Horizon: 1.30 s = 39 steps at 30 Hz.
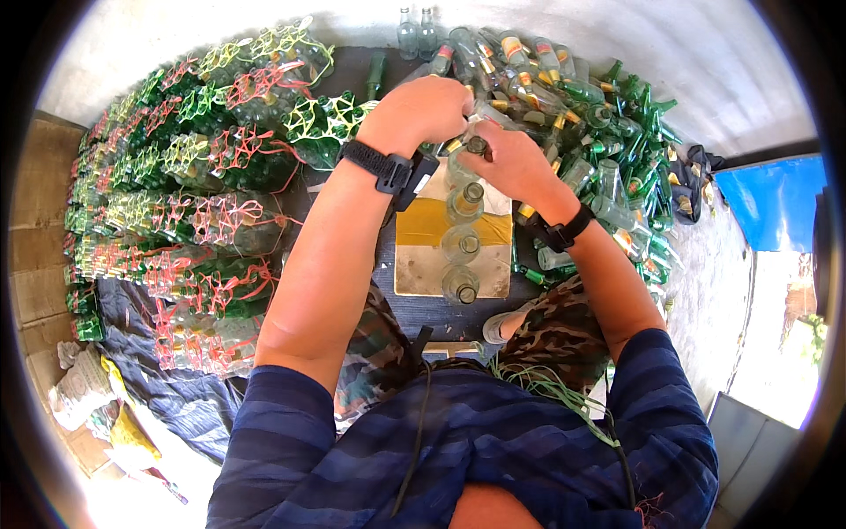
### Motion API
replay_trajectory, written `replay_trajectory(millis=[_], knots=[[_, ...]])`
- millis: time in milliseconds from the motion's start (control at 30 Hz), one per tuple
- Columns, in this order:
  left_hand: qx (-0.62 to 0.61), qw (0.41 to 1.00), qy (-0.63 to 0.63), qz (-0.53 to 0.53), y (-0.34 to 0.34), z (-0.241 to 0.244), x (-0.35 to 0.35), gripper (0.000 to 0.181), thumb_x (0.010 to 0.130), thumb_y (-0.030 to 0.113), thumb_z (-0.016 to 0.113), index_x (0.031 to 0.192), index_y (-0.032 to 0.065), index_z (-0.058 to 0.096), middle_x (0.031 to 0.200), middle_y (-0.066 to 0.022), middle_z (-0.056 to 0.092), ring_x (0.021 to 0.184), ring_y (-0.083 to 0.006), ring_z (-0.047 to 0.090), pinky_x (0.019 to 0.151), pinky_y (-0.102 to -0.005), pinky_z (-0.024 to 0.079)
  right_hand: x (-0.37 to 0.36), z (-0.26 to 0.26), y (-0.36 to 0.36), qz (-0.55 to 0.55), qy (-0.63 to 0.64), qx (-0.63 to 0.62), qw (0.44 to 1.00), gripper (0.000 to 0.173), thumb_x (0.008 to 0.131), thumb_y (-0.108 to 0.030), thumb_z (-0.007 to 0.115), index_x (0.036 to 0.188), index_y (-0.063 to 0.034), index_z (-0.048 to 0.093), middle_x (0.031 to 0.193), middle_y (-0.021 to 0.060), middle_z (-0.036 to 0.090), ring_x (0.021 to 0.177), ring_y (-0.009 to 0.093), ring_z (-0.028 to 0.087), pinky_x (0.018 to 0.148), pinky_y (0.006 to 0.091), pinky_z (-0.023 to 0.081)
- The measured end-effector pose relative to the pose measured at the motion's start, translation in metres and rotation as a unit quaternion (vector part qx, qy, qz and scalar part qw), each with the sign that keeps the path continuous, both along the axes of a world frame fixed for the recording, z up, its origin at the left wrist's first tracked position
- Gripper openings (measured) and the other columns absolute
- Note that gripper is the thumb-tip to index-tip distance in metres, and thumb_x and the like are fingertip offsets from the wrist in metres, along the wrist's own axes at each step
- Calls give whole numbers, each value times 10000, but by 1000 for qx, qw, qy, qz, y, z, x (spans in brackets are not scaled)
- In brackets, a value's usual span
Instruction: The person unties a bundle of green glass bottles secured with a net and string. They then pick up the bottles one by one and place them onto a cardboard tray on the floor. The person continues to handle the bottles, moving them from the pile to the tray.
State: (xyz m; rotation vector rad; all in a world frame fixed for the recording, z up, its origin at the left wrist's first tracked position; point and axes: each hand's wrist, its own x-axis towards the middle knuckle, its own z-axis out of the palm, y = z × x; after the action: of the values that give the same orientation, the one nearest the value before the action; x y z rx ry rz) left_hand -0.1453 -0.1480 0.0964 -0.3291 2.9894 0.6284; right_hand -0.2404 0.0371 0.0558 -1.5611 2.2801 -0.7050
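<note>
My right hand (512,162) has its thumb and fingers around the neck of a clear glass bottle (461,173) at the far end of a row. My left hand (433,109) is curled just beyond it, over the near edge of the bottle pile; its fingertips are hidden, so I cannot tell what it holds. Closer to me in the row, more uncapped clear bottles (460,244) stand upright. They stand on a pale board (413,274) crossed by a band of yellow-brown tape (418,221), between my knees.
Bundles of bottles tied at the necks with red and yellow-green plastic string (228,211) fill the left. Loose clear and green bottles (615,172) are heaped against the wall on the right. Two clear bottles (417,36) stand at the back. Green strings (548,383) hang across my lap.
</note>
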Motion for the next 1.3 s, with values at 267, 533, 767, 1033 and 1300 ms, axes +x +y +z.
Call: replay_trajectory(millis=[267,533,767,1033,1300], knots=[[5,1000,0,-6,0,-2,-1,256,863,218,675,1075,92,746,1000,-185,737,959,-411,689,840,-517,534,-4,-12,-1,16,9,-4,1000,413,933,-364,730,1148,-25,633,799,196,712,784,416,703,703,492,537],[15,1000,12,4,1,0,1,247,867,224,679,1061,98,764,995,-178,744,967,-398,693,853,-503,539,-1,-9,0,19,47,-1,999,388,930,-366,727,1089,-27,627,784,215,696,785,434,695,706,524,534],[18,1000,-3,-6,2,2,0,256,868,225,686,1073,95,766,1005,-191,745,976,-400,697,865,-499,541,-4,-9,1,9,30,-2,1000,409,903,-367,745,1094,-23,631,773,218,697,768,430,701,692,514,542],[25,1000,-1,-6,6,3,-2,282,862,228,685,1092,88,768,1020,-209,744,990,-416,694,882,-505,541,-6,-7,3,-3,-10,28,1000,442,902,-393,744,1109,-20,626,796,213,707,782,424,707,701,501,544],[8,999,35,-35,3,2,2,304,876,246,654,1095,53,739,1052,-204,730,1011,-424,676,879,-500,536,-9,-20,6,25,15,2,1000,497,932,-450,719,1179,-37,594,795,207,702,802,430,701,740,512,531]])
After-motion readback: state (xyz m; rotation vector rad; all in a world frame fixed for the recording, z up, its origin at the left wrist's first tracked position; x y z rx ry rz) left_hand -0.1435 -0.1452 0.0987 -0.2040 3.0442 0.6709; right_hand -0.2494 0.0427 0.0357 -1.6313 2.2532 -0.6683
